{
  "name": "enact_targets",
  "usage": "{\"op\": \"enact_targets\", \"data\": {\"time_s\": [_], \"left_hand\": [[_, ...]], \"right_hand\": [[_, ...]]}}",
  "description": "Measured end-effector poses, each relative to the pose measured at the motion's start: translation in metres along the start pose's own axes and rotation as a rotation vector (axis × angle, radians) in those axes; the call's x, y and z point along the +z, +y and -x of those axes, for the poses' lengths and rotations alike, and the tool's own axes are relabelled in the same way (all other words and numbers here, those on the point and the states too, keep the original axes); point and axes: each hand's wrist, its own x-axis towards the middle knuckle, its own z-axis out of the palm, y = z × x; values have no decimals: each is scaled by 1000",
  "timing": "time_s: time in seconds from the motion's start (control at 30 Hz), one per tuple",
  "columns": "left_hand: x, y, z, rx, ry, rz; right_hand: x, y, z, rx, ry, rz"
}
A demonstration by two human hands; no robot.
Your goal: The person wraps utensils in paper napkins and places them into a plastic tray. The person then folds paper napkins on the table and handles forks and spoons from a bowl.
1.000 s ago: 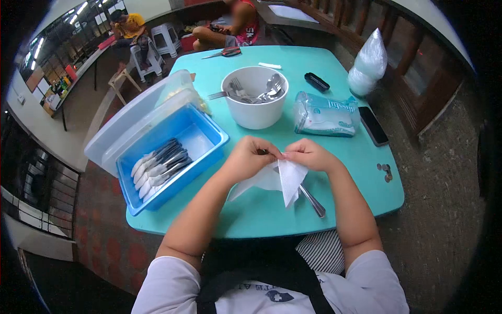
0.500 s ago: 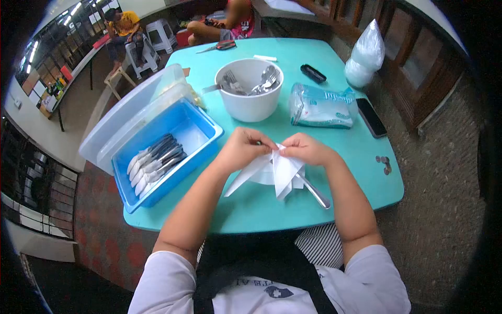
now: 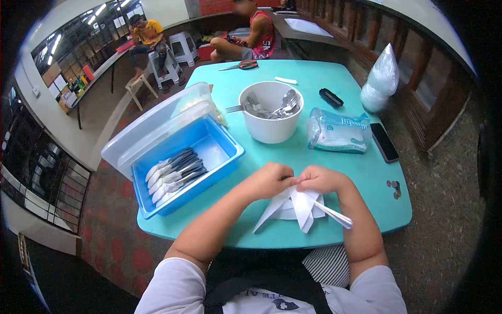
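My left hand [image 3: 272, 180] and my right hand [image 3: 321, 179] meet over the table, each pinching a white tissue [image 3: 303, 208] at its top. Folds of tissue hang below my fingers. A metal utensil handle [image 3: 334, 214] sticks out of the tissue toward the lower right; its other end is hidden. Beyond my hands stands a white bucket [image 3: 272, 128] with forks and spoons [image 3: 285, 107] inside. To the left, a blue bin [image 3: 196, 186] holds several utensils wrapped in white tissue [image 3: 166, 183]. A teal tissue pack [image 3: 340, 131] lies right of the bucket.
A clear lid [image 3: 151, 131] leans along the bin. Scissors [image 3: 243, 65], a black case [image 3: 331, 98], a phone [image 3: 384, 142], coins [image 3: 395, 188] and a plastic-wrapped bundle [image 3: 380, 83] lie around the green table [image 3: 209, 230]. Two people [image 3: 256, 34] sit in the background.
The view has shifted, so the table sits lower in the frame. My hands still pinch the tissue, now drawn closer together, and the utensil handle points more to the right.
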Motion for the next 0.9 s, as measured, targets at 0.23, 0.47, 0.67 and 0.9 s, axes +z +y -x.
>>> {"op": "enact_targets", "data": {"time_s": [0.23, 0.47, 0.67, 0.9], "left_hand": [[-3, -3, 0, 50, -116, -9], [-8, -8, -2, -16, -263, 200], [-5, -14, -3, -23, -329, 492], [-7, -27, -3, 5, -213, 438]], "right_hand": [[0, -1, 5, 6, -43, -17], [-3, -11, 10, 43, -100, -63], [-7, -14, 22, -11, -98, -57], [-37, 0, 41, 50, 30, 50]]}}
